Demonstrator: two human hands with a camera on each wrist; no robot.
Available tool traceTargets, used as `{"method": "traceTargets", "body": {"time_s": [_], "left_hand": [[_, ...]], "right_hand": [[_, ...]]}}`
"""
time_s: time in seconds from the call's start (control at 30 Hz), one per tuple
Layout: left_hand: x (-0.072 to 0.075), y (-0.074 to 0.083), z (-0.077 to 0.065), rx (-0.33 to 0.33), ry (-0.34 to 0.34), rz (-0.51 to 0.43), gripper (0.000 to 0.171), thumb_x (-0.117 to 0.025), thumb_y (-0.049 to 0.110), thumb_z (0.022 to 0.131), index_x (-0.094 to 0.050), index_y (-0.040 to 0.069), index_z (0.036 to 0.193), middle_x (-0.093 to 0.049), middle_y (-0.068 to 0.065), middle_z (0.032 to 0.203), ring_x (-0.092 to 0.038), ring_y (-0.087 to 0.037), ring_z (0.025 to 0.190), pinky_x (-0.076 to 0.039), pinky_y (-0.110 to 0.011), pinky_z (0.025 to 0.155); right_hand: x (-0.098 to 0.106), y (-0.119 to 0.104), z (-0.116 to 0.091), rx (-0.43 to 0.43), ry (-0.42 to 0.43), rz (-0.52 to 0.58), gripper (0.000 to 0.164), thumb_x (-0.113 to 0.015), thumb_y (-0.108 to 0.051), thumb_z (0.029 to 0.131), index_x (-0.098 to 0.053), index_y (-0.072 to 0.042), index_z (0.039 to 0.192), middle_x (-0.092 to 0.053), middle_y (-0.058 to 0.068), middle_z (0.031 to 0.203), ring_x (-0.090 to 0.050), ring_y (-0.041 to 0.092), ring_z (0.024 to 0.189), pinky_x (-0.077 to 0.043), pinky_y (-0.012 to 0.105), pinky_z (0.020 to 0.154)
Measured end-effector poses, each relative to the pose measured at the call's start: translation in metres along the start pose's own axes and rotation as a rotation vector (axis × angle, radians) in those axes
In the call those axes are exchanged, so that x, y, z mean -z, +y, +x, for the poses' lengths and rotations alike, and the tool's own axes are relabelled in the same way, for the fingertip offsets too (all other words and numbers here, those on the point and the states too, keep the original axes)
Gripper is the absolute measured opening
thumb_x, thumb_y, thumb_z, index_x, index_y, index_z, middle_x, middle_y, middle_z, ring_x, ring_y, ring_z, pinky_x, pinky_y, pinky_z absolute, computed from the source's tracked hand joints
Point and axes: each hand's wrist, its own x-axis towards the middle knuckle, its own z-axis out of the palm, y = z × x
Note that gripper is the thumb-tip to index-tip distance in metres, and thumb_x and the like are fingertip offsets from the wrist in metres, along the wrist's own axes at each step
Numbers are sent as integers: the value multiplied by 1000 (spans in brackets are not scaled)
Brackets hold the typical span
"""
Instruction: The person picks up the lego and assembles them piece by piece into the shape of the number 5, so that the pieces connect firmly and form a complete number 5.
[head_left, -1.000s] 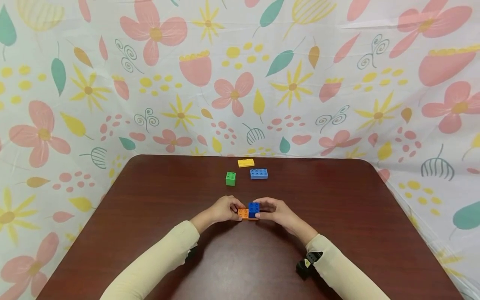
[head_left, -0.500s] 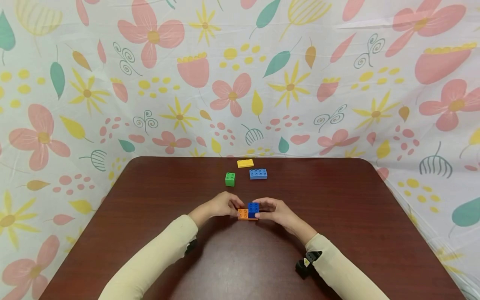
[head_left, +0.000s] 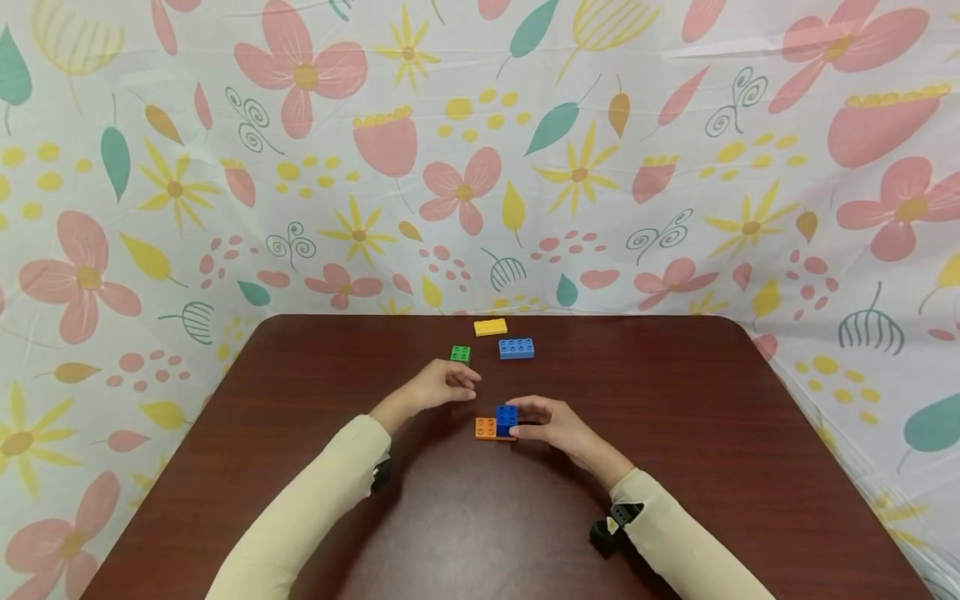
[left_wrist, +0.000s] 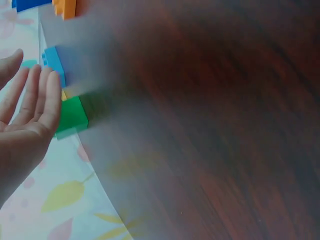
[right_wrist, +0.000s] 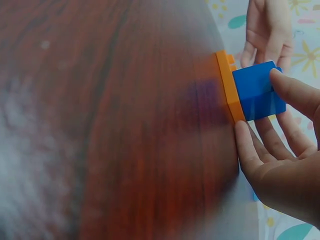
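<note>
A dark blue block stands on the right half of a flat orange block, whose left studs show. My right hand holds the dark blue block between thumb and fingers; in the right wrist view a finger also touches the orange block's end. My left hand is off the blocks, fingers loosely extended with nothing in them. It is nearest the green block and covers its lower part in the head view. The left wrist view shows the green block just beyond the fingers.
Farther back on the dark brown table lie a light blue block and a flat yellow block. A flower-patterned cloth hangs behind the table's far edge.
My left hand has let go of the orange block and moved away and to the left, towards the green block. The right hand stays in place on the dark blue block.
</note>
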Motion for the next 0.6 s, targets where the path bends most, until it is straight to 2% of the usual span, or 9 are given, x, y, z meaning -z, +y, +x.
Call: {"method": "traceTargets", "body": {"time_s": [0.17, 0.33, 0.47, 0.6], "left_hand": [[8, -6, 7, -69, 120, -24, 29, -68, 7, 89, -66, 0, 118, -69, -8, 101, -62, -22, 95, -52, -35, 84], [16, -10, 12, -122, 232, -46, 27, -66, 6, 91, -66, 2, 118, -67, -13, 110, -60, -25, 101, -52, -38, 84], [20, -14, 18, -125, 296, -54, 29, -66, 4, 90, -65, 4, 119, -64, -16, 115, -59, -27, 106, -51, -40, 87], [22, -18, 24, -119, 318, -64, 34, -66, 2, 89, -61, 1, 123, -61, -21, 122, -56, -32, 112, -48, -44, 94]], "right_hand": [[2, 15, 8, -4, 19, 4, 47, -73, -18, 87, -58, -9, 130, -60, 11, 123, -57, 24, 111, -49, 40, 92], [2, 19, 8, 6, 26, -2, 48, -75, -21, 85, -59, -11, 129, -60, 10, 123, -57, 24, 110, -49, 39, 91], [3, 19, 7, 13, 18, -9, 48, -75, -22, 85, -59, -10, 129, -61, 10, 122, -57, 24, 111, -49, 38, 91], [3, 19, 7, 17, 12, -9, 48, -75, -21, 85, -59, -9, 128, -62, 10, 121, -57, 23, 110, -50, 38, 91]]}}
